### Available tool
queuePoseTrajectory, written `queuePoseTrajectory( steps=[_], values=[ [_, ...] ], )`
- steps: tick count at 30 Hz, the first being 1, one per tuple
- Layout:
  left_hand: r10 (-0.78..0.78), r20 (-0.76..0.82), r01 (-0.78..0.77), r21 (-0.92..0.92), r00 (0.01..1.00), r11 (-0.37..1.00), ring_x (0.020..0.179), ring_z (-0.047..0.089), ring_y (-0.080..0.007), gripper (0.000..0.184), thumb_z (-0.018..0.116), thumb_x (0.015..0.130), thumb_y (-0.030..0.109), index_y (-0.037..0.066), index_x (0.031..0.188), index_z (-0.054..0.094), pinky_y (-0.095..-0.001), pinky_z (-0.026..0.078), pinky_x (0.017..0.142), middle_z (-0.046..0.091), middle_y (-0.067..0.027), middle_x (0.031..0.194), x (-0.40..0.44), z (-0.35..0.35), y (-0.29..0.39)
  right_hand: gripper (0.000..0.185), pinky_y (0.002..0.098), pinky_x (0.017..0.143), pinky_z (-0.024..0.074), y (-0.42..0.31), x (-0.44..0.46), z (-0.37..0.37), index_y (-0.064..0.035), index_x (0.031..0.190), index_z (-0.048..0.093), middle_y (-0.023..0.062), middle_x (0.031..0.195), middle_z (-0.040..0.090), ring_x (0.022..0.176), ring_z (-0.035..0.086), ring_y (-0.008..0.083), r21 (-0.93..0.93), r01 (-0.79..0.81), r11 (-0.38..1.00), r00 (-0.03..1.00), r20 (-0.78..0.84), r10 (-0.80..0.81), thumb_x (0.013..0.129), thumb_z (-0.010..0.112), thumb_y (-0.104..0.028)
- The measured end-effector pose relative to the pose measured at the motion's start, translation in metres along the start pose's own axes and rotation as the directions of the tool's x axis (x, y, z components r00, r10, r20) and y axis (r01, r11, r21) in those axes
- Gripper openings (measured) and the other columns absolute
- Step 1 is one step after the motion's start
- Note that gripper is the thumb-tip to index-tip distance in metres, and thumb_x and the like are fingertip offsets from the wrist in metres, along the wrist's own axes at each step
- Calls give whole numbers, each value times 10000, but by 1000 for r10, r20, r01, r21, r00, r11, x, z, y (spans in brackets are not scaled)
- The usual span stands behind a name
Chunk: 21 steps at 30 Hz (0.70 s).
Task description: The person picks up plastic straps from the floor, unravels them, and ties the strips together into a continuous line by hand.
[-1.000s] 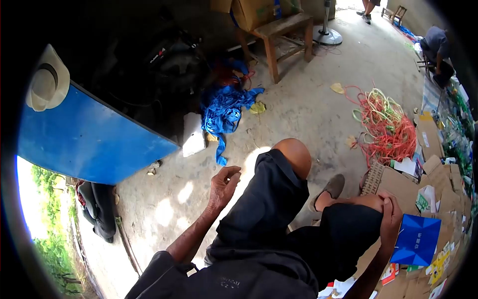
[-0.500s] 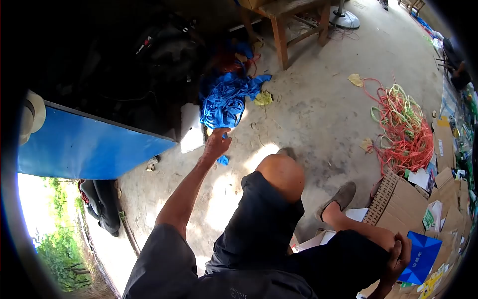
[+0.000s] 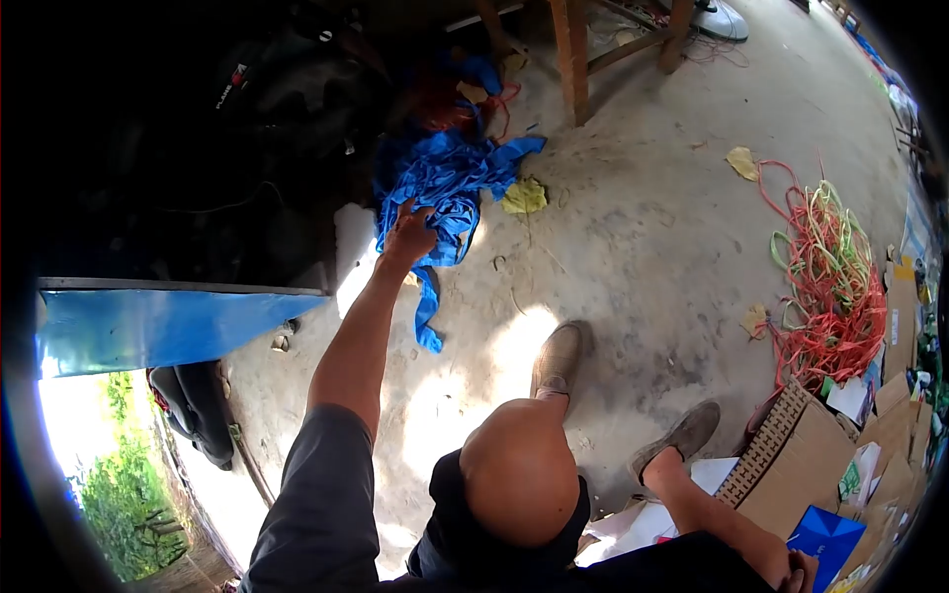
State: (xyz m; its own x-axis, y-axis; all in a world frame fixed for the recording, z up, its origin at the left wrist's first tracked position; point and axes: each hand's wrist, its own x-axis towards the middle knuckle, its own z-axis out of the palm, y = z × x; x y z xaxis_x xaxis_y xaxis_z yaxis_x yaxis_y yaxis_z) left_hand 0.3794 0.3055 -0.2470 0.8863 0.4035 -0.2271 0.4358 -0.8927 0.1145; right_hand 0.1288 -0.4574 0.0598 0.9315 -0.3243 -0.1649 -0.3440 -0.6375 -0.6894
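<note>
My left hand (image 3: 410,235) reaches down onto a tangled heap of blue cloth strips (image 3: 450,183) on the floor. Its fingers look apart and touch the strips; no firm hold shows. One blue strip tail (image 3: 426,311) trails from the heap across the concrete, below the hand. At the lower right, my right hand (image 3: 799,571) is bent over my right knee (image 3: 763,551), with its fingers curled and much of it cut off by the frame. Beside that hand lies a blue box (image 3: 828,542).
A wooden stool (image 3: 571,64) stands beyond the cloth heap. To the right are tangled red and green cords (image 3: 835,296) and flattened cardboard (image 3: 803,465). A blue panel (image 3: 178,326) borders the left. Dry leaves, including a yellowish one (image 3: 524,196), lie on the concrete floor (image 3: 643,217).
My left hand has moved forward and left, from the near edge of the cloth heap onto it. More of the blue tail shows. The view has shifted; my right hand sits lower in it.
</note>
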Motion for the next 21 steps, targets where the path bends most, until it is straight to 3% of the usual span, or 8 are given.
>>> queuePoseTrajectory(
  steps=[4,6,11,15,21],
  values=[
    [-15,-53,13,-36,998,999,1470,411,-374,566,631,790,123,236,1344,652,-446,426,1156,331,-139,1646,42,14,-25,392,451,1012,477,2,4,-3,82,1197,679,196,1159,705,1087,639,318,-104,-25,994,1000,16,27,1034,579,-261],
    [-56,-2,56,-34,998,998,1458,429,-378,561,635,773,92,231,1316,659,-464,451,1130,345,-123,1642,49,5,-22,398,458,1019,472,-9,10,2,85,1196,680,200,1160,707,1090,638,324,-150,-26,988,999,27,31,1032,585,-265],
    [23,73,-33,136,997,990,1438,457,-407,468,585,835,-55,163,1244,648,-460,518,1048,354,-137,1641,70,27,-37,404,464,1034,466,-18,17,8,92,1186,685,207,1158,710,1095,641,333,-129,-62,990,997,31,67,1025,602,-268],
    [11,105,-36,235,994,971,1308,575,-430,408,597,883,42,209,1251,647,-537,520,1026,398,-114,1595,82,46,-48,401,463,1035,466,-15,24,11,93,1186,686,207,1158,711,1096,642,333,-149,-69,986,997,25,74,1024,600,-263],
    [-44,206,3,198,978,980,1252,611,-399,345,605,880,41,163,1196,668,-484,525,1025,592,-155,1359,85,52,-50,396,462,1036,466,-8,25,8,93,1186,688,209,1158,712,1097,644,333,-166,-62,984,998,14,65,1023,597,-256]
  ],
)
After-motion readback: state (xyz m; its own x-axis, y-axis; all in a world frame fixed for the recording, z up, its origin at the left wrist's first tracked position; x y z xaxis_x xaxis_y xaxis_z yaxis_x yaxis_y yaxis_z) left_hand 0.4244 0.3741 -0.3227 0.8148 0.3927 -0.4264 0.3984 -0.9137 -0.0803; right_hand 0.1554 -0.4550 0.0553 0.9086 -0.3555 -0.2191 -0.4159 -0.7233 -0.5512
